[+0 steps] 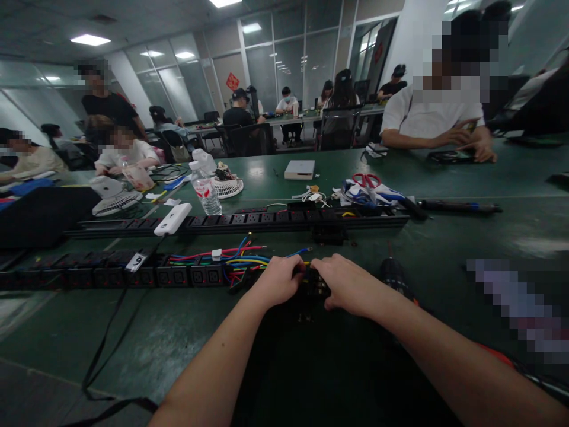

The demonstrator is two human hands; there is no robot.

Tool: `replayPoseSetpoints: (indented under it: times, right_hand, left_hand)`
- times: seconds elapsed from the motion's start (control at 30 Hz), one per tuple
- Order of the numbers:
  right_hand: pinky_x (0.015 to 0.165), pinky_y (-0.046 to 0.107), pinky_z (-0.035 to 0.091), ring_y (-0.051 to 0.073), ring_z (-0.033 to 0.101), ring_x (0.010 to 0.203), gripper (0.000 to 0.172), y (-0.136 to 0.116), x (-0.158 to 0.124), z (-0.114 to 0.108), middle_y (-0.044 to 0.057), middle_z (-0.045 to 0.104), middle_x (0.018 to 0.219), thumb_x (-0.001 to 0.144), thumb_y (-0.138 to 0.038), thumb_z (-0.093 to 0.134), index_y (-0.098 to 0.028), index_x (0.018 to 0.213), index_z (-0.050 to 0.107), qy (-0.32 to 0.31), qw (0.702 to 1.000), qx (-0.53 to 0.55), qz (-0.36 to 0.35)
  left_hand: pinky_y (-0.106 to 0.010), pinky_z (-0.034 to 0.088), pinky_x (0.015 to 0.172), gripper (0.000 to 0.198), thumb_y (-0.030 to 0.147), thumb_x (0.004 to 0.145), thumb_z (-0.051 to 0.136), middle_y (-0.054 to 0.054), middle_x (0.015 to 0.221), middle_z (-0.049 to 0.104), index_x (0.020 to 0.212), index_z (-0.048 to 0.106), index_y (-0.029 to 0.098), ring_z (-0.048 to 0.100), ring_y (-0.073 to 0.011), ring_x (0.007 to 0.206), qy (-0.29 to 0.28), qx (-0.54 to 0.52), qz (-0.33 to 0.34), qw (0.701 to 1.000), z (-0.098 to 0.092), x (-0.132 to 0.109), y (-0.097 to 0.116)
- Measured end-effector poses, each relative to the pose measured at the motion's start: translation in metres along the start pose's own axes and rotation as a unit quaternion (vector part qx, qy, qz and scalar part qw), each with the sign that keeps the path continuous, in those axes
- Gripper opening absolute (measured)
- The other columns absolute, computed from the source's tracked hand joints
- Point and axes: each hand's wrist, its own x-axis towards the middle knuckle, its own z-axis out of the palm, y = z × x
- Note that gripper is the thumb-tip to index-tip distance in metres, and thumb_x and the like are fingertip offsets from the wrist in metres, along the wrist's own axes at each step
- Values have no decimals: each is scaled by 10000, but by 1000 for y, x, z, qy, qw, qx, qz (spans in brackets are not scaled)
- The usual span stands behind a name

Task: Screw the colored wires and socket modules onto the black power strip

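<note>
My left hand (pixel 281 279) is closed, its thumb and forefinger pinching at the end of a yellow wire (pixel 306 263). Behind it passes a bundle of coloured wires (pixel 244 260), coming out of a black power strip (pixel 173 276) with several sockets. Just to the right, my right hand (pixel 344 286) curls around a small dark block with metal terminals (pixel 318 284). The fingertips of both hands nearly meet, and the fingers partly hide the block. A blue wire (pixel 300 252) with a bare end sticks out above the left hand.
A second power strip (pixel 249 219) lies behind, with a white power bank (pixel 173 219) on it. Beyond stand a water bottle (pixel 207 190), a white box (pixel 299 169) and red scissors (pixel 367 180). A power screwdriver (pixel 395 277) is by my right forearm. A person (pixel 438 118) works across the table.
</note>
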Motion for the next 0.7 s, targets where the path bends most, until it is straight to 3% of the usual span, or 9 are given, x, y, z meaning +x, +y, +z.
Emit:
replayPoseSetpoints:
  times: [0.2, 0.57, 0.7]
  right_hand:
    - [850, 434, 510, 245, 569, 1023, 343, -3, 2, 4, 73, 591, 1098, 875, -338, 676, -149, 1142, 572, 15, 1000, -8, 3]
    - [850, 430, 510, 241, 573, 1008, 369, -1, 0, -2, 71, 593, 1103, 853, -328, 700, -153, 1151, 570, -17, 1000, 19, -1]
    - [860, 436, 504, 242, 573, 1010, 383, -1, 0, -5, 73, 594, 1105, 852, -337, 701, -150, 1158, 566, -22, 999, 23, -3]
  left_hand:
    - [-339, 428, 902, 151, 150, 810, 593, 3, 890, 719, 913, 668, 232, 642, -197, 863, 7, 1, -18, 1000, -4, 1, 2]
    - [-370, 427, 914, 169, 185, 827, 591, 1, 951, 716, 972, 659, 240, 635, -217, 912, -14, 41, -11, 999, -3, 1, 3]
    - [-383, 416, 926, 213, 194, 797, 628, -32, 1012, 684, 1008, 606, 213, 601, -230, 991, 46, 77, -15, 996, -18, -5, 13]
